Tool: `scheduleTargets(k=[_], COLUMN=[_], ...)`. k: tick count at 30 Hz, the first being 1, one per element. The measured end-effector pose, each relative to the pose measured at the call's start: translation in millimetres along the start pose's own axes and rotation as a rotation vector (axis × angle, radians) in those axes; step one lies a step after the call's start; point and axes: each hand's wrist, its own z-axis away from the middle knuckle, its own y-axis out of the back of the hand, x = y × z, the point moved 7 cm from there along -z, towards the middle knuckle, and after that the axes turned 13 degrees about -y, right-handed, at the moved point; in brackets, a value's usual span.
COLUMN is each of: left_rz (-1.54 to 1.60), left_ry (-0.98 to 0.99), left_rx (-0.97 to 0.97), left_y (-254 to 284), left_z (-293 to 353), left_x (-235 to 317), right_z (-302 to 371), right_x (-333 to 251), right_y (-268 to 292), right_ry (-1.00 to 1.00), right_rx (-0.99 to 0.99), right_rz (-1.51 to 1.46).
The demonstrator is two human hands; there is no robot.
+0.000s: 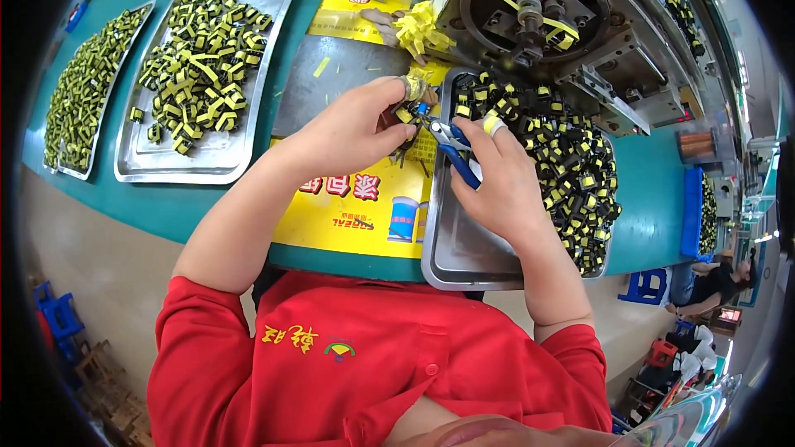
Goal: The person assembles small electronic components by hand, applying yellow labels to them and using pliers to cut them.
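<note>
My left hand (364, 120) pinches a small black-and-yellow wound coil part (404, 114) between thumb and fingers. In my right hand (505, 170) is a pair of blue-handled nippers (454, 151), its jaws close beside that coil part. Whether the jaws touch it is too small to tell. Yellow tape is wrapped round a finger on each hand. Below the hands lies a yellow printed sheet (344, 232). Right of it, a metal tray (472, 261) holds a heap of similar black-and-yellow coil parts (575, 186), partly hidden behind my right hand and forearm.
Two more trays of coil parts stand left, one tray (178, 167) nearer and one tray (83, 167) farther. A dark metal plate (331, 74) and crumpled yellow tape (421, 29) lie ahead. A machine (534, 4) overhangs the far right. Another person (719, 285) sits at right.
</note>
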Motion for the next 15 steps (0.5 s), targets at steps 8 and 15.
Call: scheduleTargets(k=[8,15], left_rz=[-0.094,-0.084], left_ry=[-0.061,-0.057], left_rx=[-0.036,-0.019], left_y=[-2.2,3.8], left_z=[-0.9,-0.8], left_x=[1.4,-6.4], right_z=[3.1,6.3], right_x=[-0.5,-2.5], right_y=[-3.4,-7.2], right_ry=[-0.007,-0.01], right_rx=[-0.037,-0.054], right_rz=[-0.03,-0.056])
